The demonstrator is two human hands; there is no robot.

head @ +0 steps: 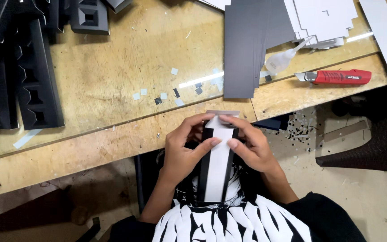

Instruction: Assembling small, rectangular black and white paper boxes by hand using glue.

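The long white card strip with black side flaps [217, 163] stands lengthwise between both hands, just off the near edge of the table, above the person's lap. The left hand [185, 150] grasps its left side near the top, thumb pressed across the white face and fingers curled over the upper end. The right hand [251, 145] grasps the right side in the same way, its thumb meeting the left thumb at the middle of the strip. The strip's top end, a grey lip, rises just past the fingertips.

Just beyond the hands lies the worn wooden table [112, 85]. On it, far and slightly right, sits a stack of dark grey card sheets [243, 49], and small cut scraps of white and dark paper [166, 96] are scattered to its left. A clear glue bottle with a pointed nozzle [282, 60] lies just beside the stack, and a red utility knife [337, 77] lies further right. White cut card pieces [323, 20] are heaped at the far right. Folded black card trays [32, 76] fill the far left.
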